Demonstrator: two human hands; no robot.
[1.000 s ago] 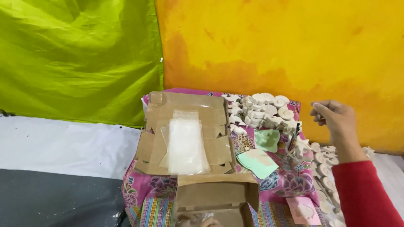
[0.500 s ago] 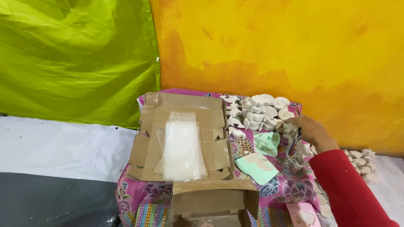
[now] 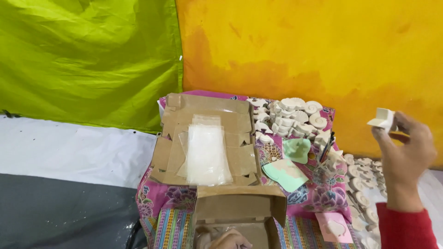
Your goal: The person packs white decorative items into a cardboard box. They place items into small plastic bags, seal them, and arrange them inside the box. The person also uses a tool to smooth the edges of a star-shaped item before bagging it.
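Observation:
My right hand (image 3: 406, 159), in a red sleeve, is raised at the right and pinches a small white plaster piece (image 3: 382, 119) above the pile of similar pieces. Only the top of my left hand (image 3: 229, 240) shows at the bottom edge, inside an open cardboard box (image 3: 240, 207); what it holds is hidden. Behind the box lie flattened cardboard sheets (image 3: 170, 147) with a stack of clear plastic bags (image 3: 206, 152) on top.
White shell-shaped plaster casts (image 3: 295, 115) are heaped on a pink flowered cloth (image 3: 318, 193), with more on the right (image 3: 362, 177). Green moulds (image 3: 290, 161) and a pink one (image 3: 334, 227) lie near them. Green and yellow sheets hang behind.
My right hand dipped to the plaster pile half a second ago and has now risen to the right with a white piece in its fingers. The view has shifted slightly.

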